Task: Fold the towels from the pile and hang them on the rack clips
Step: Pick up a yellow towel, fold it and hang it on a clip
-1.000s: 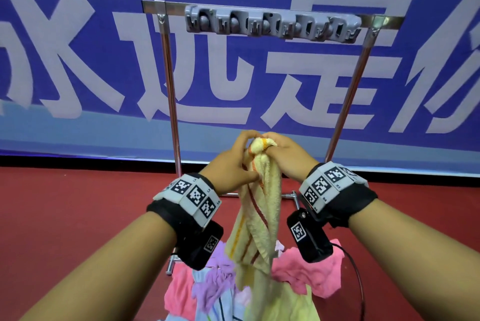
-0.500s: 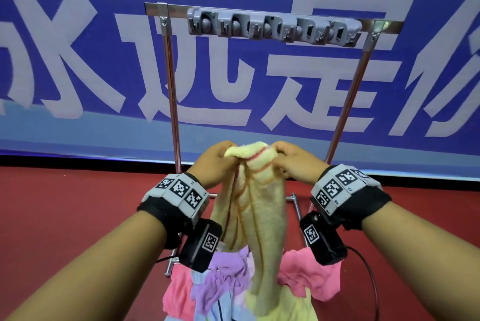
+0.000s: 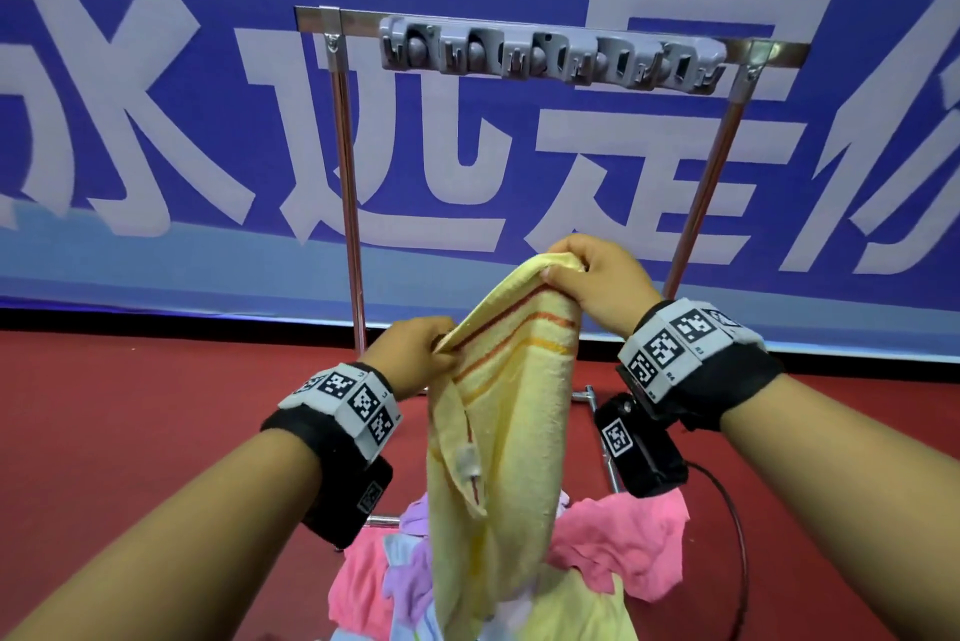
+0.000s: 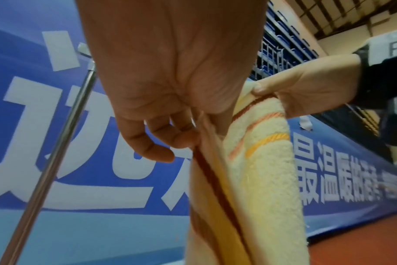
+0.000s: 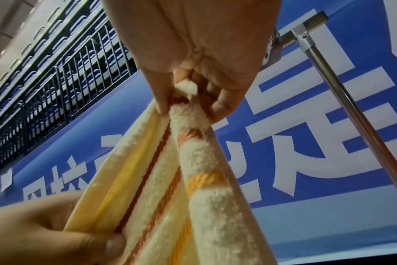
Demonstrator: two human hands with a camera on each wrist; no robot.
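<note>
A pale yellow towel [image 3: 506, 443] with orange and brown stripes hangs lengthwise over the pile [image 3: 618, 544] of pink, lilac and yellow towels on the floor. My right hand [image 3: 576, 271] pinches its top corner [image 5: 186, 87], held high. My left hand [image 3: 423, 354] pinches the same top edge [image 4: 206, 125] lower and to the left, so that the edge slants. The grey strip of clips [image 3: 550, 56] sits on the rack's top bar [image 3: 769, 50], well above both hands, with nothing hanging from it.
The rack's two steel posts [image 3: 350, 204] [image 3: 701, 193] stand just behind the hands on a red floor [image 3: 130, 432]. A blue banner [image 3: 156, 121] with large white characters fills the background. A black cable [image 3: 727, 536] runs from the right wrist unit.
My hands have moved apart along the towel's top edge. The right hand rose with its corner while the left dropped lower, and the bunched towel has spread wider.
</note>
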